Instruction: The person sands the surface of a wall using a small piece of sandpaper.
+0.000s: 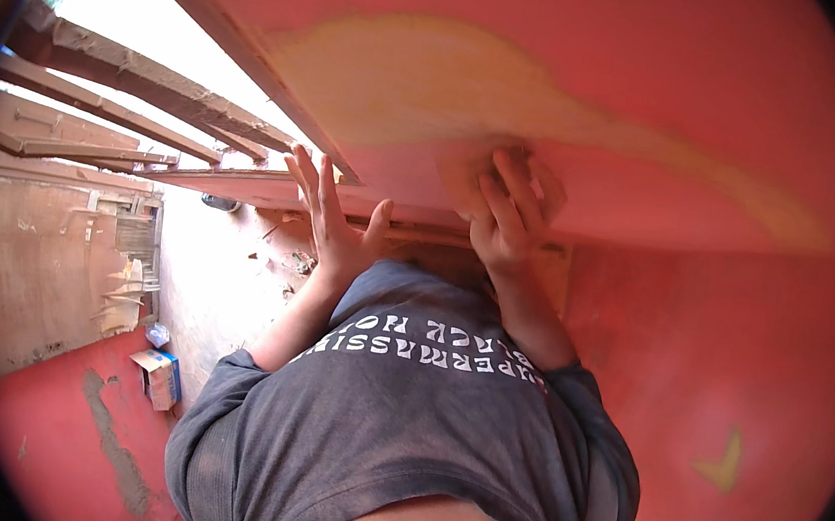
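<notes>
My left hand [337, 234] is raised with its fingers spread, close to the lower corner of the wooden window frame [274, 107]. It holds nothing; whether its fingertips touch the wall is unclear. Against the red painted wall [677, 74] is my right hand [508, 220], blurred by motion, with its fingers bent. A dim brownish shape shows beside those fingers, too smeared to tell whether it is a held thing. Just beyond them, a broad yellowish patch [420, 80] spreads over the red paint and tapers off to the right.
Brown wooden bars [155, 85] cross the bright window opening at left. Behind me lie a small open cardboard box [159, 379] and a splintered wooden panel [48, 255]. Another red wall [681, 346] with yellow marks [726, 463] stands on my right.
</notes>
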### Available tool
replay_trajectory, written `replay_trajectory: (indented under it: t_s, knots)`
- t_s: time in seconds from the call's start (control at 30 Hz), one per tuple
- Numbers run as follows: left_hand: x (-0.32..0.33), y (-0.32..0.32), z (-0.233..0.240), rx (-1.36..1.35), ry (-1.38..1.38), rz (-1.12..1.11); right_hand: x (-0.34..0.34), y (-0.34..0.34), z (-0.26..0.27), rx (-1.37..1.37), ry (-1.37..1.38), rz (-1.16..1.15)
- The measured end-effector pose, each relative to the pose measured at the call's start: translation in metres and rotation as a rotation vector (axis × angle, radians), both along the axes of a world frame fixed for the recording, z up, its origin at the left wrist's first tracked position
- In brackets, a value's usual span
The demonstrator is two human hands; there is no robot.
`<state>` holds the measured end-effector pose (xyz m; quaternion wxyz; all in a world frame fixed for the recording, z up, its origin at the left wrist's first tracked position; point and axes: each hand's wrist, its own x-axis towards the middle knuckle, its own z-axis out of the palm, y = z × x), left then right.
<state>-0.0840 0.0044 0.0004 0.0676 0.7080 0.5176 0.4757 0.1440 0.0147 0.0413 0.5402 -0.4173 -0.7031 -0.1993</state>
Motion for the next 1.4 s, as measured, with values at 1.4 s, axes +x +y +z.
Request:
replay_trajectory:
  t_s: [1.4]
  knots:
    - [0.177, 0.010, 0.024, 0.387, -0.061, 0.652, 0.203, -0.008, -0.023, -0.742, 0.839, 1.037]
